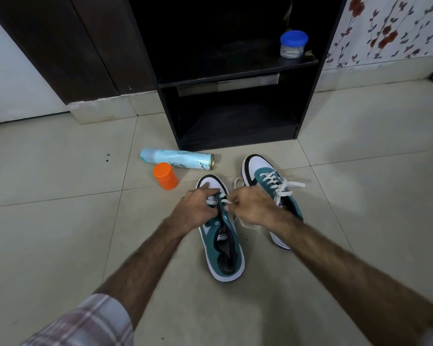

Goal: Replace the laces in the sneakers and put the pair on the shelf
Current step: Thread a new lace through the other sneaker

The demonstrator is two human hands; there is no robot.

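Shelf (238, 79): rigid dark board, lower bay free, just past the shoes.
Near sneaker (221, 242): light, soft teal suede on the floor tile; grasp by the stiff white sole.
Far sneaker (268, 181): laced, beside it.
Lace (223, 201): limp flat white cord; pinch near its tip.
Left hand (193, 208): fingers curled, steadying the toe.
Right hand (253, 208): fingers pinching the lace.

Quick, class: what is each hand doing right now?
Left hand: grips the near sneaker by its front.
Right hand: pinches its white lace.
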